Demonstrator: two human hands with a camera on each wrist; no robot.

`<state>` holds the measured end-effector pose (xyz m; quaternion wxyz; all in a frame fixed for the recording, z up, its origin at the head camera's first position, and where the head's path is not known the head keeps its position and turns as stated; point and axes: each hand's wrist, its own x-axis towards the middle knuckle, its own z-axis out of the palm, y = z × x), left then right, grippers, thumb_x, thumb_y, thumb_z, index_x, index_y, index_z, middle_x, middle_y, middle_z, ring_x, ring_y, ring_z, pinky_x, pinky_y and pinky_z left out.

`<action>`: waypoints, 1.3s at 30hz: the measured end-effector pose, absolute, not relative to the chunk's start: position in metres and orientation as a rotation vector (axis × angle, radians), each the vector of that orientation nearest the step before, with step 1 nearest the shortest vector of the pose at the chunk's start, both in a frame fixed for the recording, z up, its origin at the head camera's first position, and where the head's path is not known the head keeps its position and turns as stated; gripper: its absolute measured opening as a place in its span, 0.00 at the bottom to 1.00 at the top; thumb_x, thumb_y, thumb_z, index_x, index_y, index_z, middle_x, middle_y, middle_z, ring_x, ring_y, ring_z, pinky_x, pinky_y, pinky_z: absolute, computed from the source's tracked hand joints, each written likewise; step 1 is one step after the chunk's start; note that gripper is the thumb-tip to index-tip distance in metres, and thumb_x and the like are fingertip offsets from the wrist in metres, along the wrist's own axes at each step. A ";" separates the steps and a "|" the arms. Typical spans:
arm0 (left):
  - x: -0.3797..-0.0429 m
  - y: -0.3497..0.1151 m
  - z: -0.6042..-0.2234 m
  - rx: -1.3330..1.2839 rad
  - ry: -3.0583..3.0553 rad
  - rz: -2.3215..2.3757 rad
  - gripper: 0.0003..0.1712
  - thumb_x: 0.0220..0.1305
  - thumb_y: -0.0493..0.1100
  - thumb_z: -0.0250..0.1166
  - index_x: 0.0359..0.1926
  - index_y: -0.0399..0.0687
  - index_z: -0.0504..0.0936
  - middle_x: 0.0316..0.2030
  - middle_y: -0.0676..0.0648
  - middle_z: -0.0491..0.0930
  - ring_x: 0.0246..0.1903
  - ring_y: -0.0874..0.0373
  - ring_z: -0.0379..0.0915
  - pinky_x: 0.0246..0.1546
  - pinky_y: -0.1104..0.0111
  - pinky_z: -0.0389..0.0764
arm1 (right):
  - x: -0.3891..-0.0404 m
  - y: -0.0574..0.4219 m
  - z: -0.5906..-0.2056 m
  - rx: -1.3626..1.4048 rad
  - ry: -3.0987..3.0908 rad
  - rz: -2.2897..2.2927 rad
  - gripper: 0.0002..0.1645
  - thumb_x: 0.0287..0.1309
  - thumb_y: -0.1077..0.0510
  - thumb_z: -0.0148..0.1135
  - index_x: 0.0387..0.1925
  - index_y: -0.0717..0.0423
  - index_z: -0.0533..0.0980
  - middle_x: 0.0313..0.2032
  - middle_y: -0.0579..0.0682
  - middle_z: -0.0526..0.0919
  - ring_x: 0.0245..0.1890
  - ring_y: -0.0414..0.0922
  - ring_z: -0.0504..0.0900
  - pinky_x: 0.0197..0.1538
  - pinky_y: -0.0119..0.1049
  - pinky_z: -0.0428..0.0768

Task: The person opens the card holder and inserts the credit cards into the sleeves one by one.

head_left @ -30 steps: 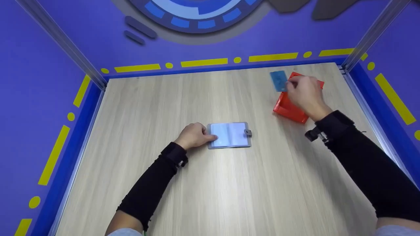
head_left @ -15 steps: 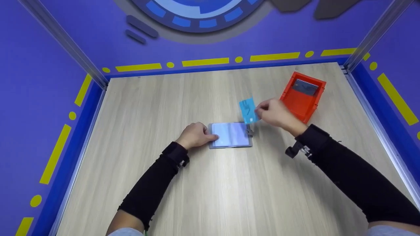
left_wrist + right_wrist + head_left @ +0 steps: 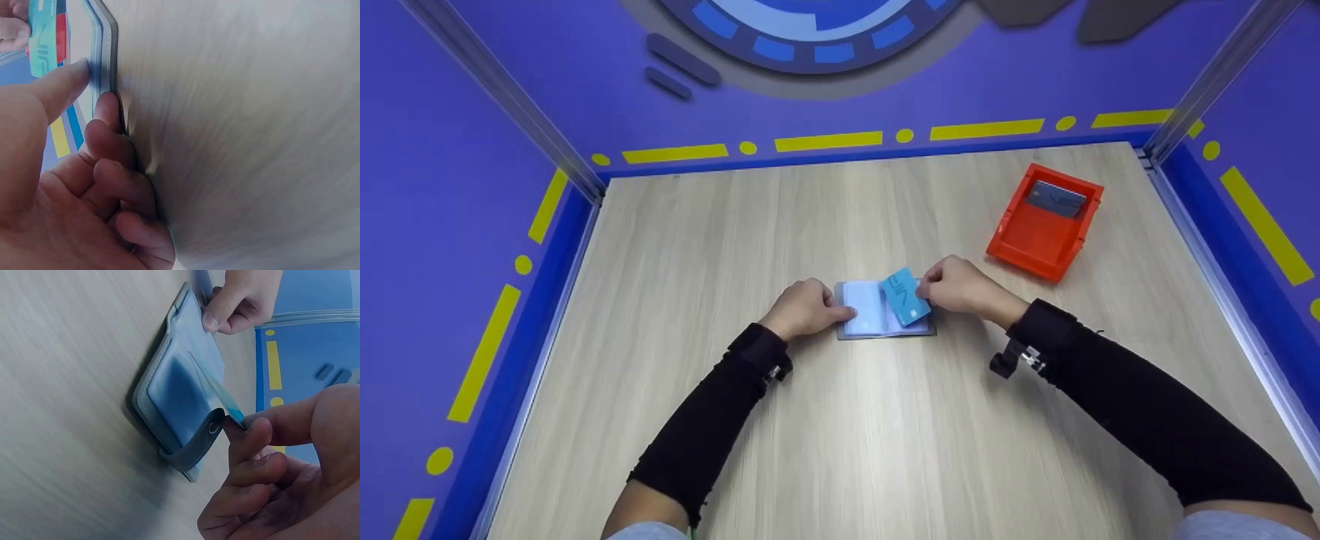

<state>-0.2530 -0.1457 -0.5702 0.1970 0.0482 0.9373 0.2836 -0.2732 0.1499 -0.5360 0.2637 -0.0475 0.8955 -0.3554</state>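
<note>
- Head view: the right hand [image 3: 962, 286] pinches a blue card [image 3: 904, 298], tilted over the right page of an open card holder [image 3: 864, 309].
- The card holder lies on the table [image 3: 735, 247], its strap [image 3: 197, 446] curving upward (clearest from the right wrist).
- The left hand [image 3: 802, 309] grips the holder's left edge, thumb on the page.
- Farther right, a red box [image 3: 1035, 246] holds a dark card [image 3: 1056, 199].
</note>
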 end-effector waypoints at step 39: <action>-0.254 -0.147 -0.570 0.134 2.584 0.813 0.31 0.67 0.61 0.78 0.15 0.57 0.72 0.17 0.60 0.66 0.21 0.62 0.62 0.25 0.68 0.62 | -0.270 0.126 -0.554 -0.095 2.442 -0.940 0.16 0.67 0.54 0.63 0.22 0.49 0.77 0.22 0.42 0.69 0.26 0.42 0.70 0.29 0.35 0.66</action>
